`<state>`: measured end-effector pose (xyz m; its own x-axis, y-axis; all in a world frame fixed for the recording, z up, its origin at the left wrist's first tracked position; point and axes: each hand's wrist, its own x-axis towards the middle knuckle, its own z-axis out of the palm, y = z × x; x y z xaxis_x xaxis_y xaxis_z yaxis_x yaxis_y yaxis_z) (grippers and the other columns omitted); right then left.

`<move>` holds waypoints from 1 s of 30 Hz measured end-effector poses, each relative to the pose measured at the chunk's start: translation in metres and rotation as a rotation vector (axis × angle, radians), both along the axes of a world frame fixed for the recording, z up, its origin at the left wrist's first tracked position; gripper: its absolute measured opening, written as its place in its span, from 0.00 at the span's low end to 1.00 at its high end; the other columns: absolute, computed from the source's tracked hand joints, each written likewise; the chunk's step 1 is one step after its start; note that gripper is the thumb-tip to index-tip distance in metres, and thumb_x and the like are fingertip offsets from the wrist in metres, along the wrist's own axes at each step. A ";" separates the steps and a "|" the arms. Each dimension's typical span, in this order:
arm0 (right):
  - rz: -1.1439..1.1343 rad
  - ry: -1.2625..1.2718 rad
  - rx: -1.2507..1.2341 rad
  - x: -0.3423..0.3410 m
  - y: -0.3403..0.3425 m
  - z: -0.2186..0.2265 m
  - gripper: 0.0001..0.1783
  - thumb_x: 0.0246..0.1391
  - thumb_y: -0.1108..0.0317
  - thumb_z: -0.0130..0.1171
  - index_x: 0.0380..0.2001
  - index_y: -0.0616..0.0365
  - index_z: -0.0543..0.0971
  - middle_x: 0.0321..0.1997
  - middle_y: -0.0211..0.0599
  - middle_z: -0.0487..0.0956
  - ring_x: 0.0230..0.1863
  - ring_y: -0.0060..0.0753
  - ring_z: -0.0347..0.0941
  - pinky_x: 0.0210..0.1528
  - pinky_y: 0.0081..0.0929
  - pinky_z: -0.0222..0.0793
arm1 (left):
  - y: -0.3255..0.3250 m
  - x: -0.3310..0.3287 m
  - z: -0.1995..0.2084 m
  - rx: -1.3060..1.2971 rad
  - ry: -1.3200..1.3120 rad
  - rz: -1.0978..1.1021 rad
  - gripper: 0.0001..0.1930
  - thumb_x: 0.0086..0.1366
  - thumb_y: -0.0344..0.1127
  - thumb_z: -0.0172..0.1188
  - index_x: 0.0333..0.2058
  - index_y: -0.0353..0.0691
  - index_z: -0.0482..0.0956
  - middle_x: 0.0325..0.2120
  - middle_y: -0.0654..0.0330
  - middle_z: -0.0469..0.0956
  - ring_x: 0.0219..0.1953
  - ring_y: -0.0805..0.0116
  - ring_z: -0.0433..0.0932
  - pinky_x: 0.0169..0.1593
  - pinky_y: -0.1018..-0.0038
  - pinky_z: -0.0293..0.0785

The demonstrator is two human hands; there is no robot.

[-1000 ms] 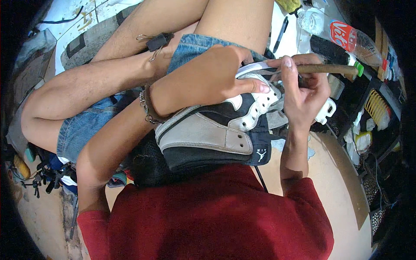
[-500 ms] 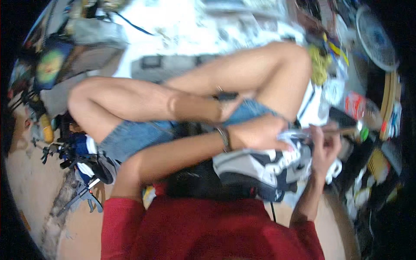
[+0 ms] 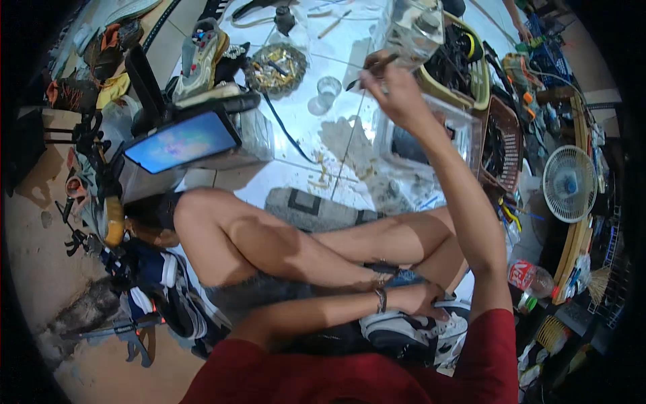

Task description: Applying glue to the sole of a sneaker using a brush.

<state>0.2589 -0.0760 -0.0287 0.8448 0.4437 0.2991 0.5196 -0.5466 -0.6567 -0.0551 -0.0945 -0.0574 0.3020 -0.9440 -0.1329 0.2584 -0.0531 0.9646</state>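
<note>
A white, grey and black sneaker [image 3: 393, 330] lies in my lap, partly hidden under my forearm and sleeve. My left hand [image 3: 422, 299] rests on its upper part with the fingers curled over it. My right arm reaches forward over the floor. At its end, my right hand [image 3: 397, 91] is closed around a slim tool with a brown handle [image 3: 381, 65]; its dark, thin end points left and down, and its exact kind is unclear. Just beyond that hand stands a clear container [image 3: 407, 34]. A small clear glass [image 3: 328, 89] stands to its left.
A lit phone [image 3: 183, 141] leans at the left beside several shoes. An ashtray-like dish [image 3: 276, 70] full of small bits sits ahead. On the right are a clear plastic bin [image 3: 464, 124], a yellow basket [image 3: 478, 81], a brown basket [image 3: 505, 128], a fan [image 3: 570, 183] and a bottle [image 3: 531, 278].
My right hand has moved from beside the sneaker, forward and left, out over the floor with the slim tool. My left hand stays at the sneaker. The view has shifted to show more floor ahead.
</note>
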 end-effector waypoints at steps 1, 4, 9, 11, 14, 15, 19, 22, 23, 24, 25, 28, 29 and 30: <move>-0.002 -0.062 -0.153 0.013 0.012 -0.018 0.16 0.62 0.56 0.56 0.38 0.60 0.74 0.32 0.45 0.80 0.33 0.52 0.77 0.38 0.43 0.70 | -0.004 -0.002 -0.008 0.027 -0.036 -0.018 0.32 0.59 0.61 0.63 0.35 0.30 0.77 0.29 0.47 0.76 0.33 0.53 0.77 0.39 0.62 0.70; 0.004 -0.160 -0.320 0.025 0.042 -0.041 0.16 0.60 0.54 0.59 0.37 0.57 0.73 0.33 0.40 0.78 0.38 0.50 0.74 0.43 0.46 0.65 | 0.007 0.010 -0.003 -0.043 0.116 0.010 0.31 0.57 0.59 0.65 0.31 0.27 0.79 0.28 0.42 0.80 0.32 0.54 0.80 0.37 0.62 0.72; 0.066 -0.277 -0.294 0.030 0.059 -0.072 0.13 0.56 0.56 0.62 0.35 0.53 0.75 0.33 0.33 0.75 0.41 0.39 0.71 0.44 0.38 0.62 | 0.007 0.012 -0.010 -0.117 0.139 -0.016 0.26 0.59 0.52 0.66 0.36 0.28 0.78 0.32 0.45 0.81 0.34 0.57 0.80 0.40 0.64 0.72; 0.073 -0.305 -0.303 0.030 0.059 -0.080 0.14 0.56 0.56 0.62 0.35 0.54 0.76 0.33 0.32 0.75 0.41 0.39 0.70 0.45 0.38 0.61 | 0.009 0.009 -0.011 -0.136 0.166 -0.014 0.21 0.60 0.46 0.65 0.38 0.30 0.78 0.34 0.49 0.81 0.35 0.61 0.79 0.41 0.66 0.72; 0.050 -0.261 -0.378 0.032 0.054 -0.054 0.15 0.55 0.55 0.63 0.36 0.55 0.77 0.36 0.31 0.77 0.42 0.37 0.71 0.44 0.39 0.62 | 0.009 0.007 -0.009 -0.127 0.185 0.101 0.19 0.60 0.44 0.66 0.38 0.30 0.79 0.34 0.50 0.82 0.36 0.61 0.79 0.42 0.66 0.72; 0.001 -0.250 -0.278 0.033 0.050 -0.044 0.14 0.54 0.56 0.64 0.33 0.55 0.78 0.34 0.33 0.77 0.40 0.38 0.72 0.42 0.38 0.63 | 0.012 0.015 -0.004 -0.072 0.161 0.042 0.20 0.60 0.45 0.66 0.37 0.30 0.79 0.33 0.49 0.81 0.37 0.61 0.79 0.43 0.66 0.72; -0.143 -0.101 0.154 0.023 0.033 0.006 0.14 0.56 0.60 0.66 0.32 0.62 0.82 0.29 0.38 0.79 0.29 0.31 0.73 0.33 0.29 0.68 | 0.006 0.016 -0.007 -0.068 0.049 -0.074 0.24 0.60 0.51 0.66 0.34 0.29 0.78 0.31 0.46 0.80 0.35 0.56 0.79 0.42 0.65 0.72; -0.154 0.126 0.495 0.008 0.020 0.037 0.18 0.60 0.59 0.63 0.40 0.65 0.79 0.35 0.34 0.81 0.36 0.20 0.74 0.40 0.22 0.70 | 0.002 0.007 -0.011 -0.068 -0.028 0.052 0.28 0.60 0.56 0.65 0.31 0.28 0.77 0.31 0.44 0.78 0.32 0.53 0.78 0.39 0.64 0.71; -0.151 0.168 0.541 0.000 0.015 0.049 0.18 0.61 0.59 0.63 0.41 0.65 0.79 0.36 0.33 0.81 0.37 0.20 0.73 0.41 0.21 0.69 | 0.002 0.010 -0.010 -0.057 -0.025 0.007 0.32 0.59 0.60 0.65 0.30 0.27 0.78 0.33 0.43 0.78 0.31 0.52 0.77 0.36 0.63 0.70; -0.146 0.209 0.588 -0.008 0.010 0.059 0.18 0.61 0.60 0.63 0.42 0.66 0.78 0.37 0.32 0.80 0.39 0.19 0.73 0.43 0.20 0.69 | 0.004 0.012 -0.008 -0.062 -0.034 -0.002 0.32 0.59 0.60 0.65 0.30 0.27 0.78 0.33 0.43 0.78 0.31 0.52 0.77 0.36 0.63 0.70; -0.151 0.197 0.586 -0.014 0.005 0.068 0.18 0.61 0.60 0.63 0.42 0.66 0.78 0.37 0.32 0.80 0.39 0.19 0.73 0.43 0.20 0.69 | 0.006 0.013 -0.006 -0.058 -0.017 0.005 0.32 0.59 0.60 0.64 0.31 0.26 0.78 0.32 0.43 0.77 0.31 0.53 0.77 0.36 0.63 0.70; -0.112 0.243 0.754 -0.028 0.001 0.090 0.18 0.61 0.60 0.63 0.43 0.66 0.77 0.39 0.32 0.79 0.41 0.19 0.73 0.45 0.19 0.68 | 0.009 0.007 -0.005 -0.067 -0.011 0.046 0.34 0.58 0.62 0.64 0.33 0.26 0.79 0.28 0.44 0.77 0.29 0.56 0.76 0.34 0.63 0.70; -0.107 0.202 0.730 -0.030 0.000 0.097 0.18 0.61 0.61 0.62 0.44 0.67 0.77 0.40 0.33 0.79 0.41 0.19 0.73 0.44 0.19 0.68 | 0.012 0.009 -0.002 -0.043 -0.017 0.050 0.34 0.58 0.63 0.64 0.33 0.27 0.80 0.26 0.44 0.78 0.28 0.54 0.77 0.35 0.62 0.71; -0.114 0.162 0.703 -0.033 -0.005 0.101 0.18 0.61 0.61 0.62 0.44 0.67 0.77 0.41 0.33 0.79 0.41 0.19 0.73 0.44 0.18 0.68 | 0.012 0.011 0.002 -0.023 -0.018 0.042 0.33 0.57 0.63 0.65 0.33 0.29 0.82 0.24 0.44 0.79 0.27 0.53 0.78 0.35 0.61 0.71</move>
